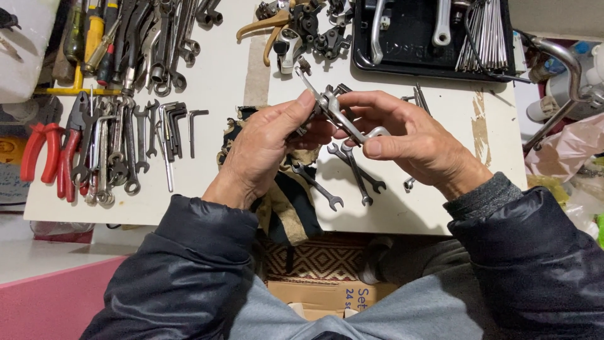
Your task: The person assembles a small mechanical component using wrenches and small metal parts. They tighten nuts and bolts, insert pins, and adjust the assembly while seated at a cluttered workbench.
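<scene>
Bright, even light falls from overhead on the white table (390, 208), leaving only soft, short shadows under the hands. Small glints show on the metal part (343, 119) and the wrenches (119, 145). Focus is sharp at the centre; the edges bend slightly from the wide lens.

Curved silver brake lever (343, 119) of smooth polished metal catching light at centre frame, matt grey steel spanners (352, 170) just below, scuffed white painted board (226, 56), glossy red plastic plier grips (47, 157) far left, shiny black puffer sleeves (189, 264), dark rumpled cloth (286, 201).
</scene>
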